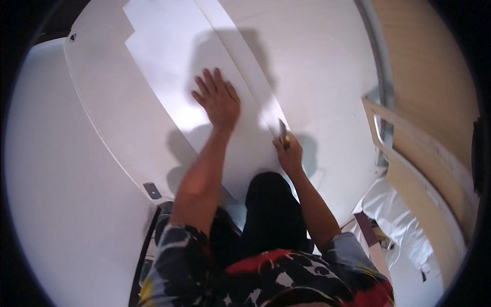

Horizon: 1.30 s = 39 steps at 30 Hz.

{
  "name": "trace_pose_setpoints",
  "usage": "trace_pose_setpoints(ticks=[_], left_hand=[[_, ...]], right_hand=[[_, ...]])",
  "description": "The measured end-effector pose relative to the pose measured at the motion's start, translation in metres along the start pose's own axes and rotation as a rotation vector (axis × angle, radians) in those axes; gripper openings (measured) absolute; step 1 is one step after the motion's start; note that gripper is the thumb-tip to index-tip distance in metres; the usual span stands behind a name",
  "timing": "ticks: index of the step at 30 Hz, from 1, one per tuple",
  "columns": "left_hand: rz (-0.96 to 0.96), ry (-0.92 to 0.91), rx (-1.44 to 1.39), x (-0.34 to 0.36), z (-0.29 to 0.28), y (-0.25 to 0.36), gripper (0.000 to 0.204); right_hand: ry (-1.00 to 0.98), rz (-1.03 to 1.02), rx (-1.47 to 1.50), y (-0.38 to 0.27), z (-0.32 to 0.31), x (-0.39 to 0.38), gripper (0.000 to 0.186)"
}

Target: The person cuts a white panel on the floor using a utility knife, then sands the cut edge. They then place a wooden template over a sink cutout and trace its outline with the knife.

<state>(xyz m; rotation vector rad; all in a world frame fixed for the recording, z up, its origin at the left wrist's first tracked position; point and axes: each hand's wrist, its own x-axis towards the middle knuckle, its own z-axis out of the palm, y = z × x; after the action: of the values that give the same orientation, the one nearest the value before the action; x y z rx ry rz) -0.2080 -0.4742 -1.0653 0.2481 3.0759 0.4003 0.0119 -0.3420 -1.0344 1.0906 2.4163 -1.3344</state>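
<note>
My left hand (217, 102) lies palm down with fingers spread on a long white sheet (156, 56). A straight seam or edge runs lengthwise along the sheet, to the right of that hand. My right hand (289, 156) grips a knife-like tool (284, 134) with a metal upper part and a yellow part, held over the sheet's right side near that seam. My dark-clad leg (268, 204) is at the sheet's near end, between my forearms. The sheet rests on a larger off-white surface (332, 66).
A white panel (56, 153) fills the left side. A small dark rectangular object (152, 190) lies near the surface's left edge. At right are plywood panels (429, 61), one with a slot. Below them are white plastic sheeting (391, 210) and a maroon piece (365, 227).
</note>
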Motion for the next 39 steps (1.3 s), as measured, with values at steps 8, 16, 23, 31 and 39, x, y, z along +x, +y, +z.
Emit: trace_pose_setpoints(ticks=[8, 16, 23, 31, 39], left_hand=[[0.026, -0.034, 0.04, -0.016, -0.009, -0.015, 0.062], [-0.454, -0.222, -0.173, -0.269, -0.024, -0.051, 0.084], [-1.0, -0.166, -0.438, -0.253, -0.08, -0.027, 0.103], [-1.032, -0.123, -0.889, -0.252, -0.17, -0.101, 0.081], [-1.049, -0.408, -0.794, -0.273, -0.384, -0.043, 0.085]], right_hand=[[0.053, -0.118, -0.214, -0.009, 0.002, -0.007, 0.028], [0.177, -0.291, -0.293, 0.019, 0.024, -0.047, 0.012], [0.09, 0.039, -0.212, 0.016, -0.008, -0.051, 0.028], [-0.736, 0.208, 0.327, -0.104, -0.105, -0.111, 0.034], [-0.318, -0.034, 0.424, -0.302, -0.205, -0.262, 0.033]])
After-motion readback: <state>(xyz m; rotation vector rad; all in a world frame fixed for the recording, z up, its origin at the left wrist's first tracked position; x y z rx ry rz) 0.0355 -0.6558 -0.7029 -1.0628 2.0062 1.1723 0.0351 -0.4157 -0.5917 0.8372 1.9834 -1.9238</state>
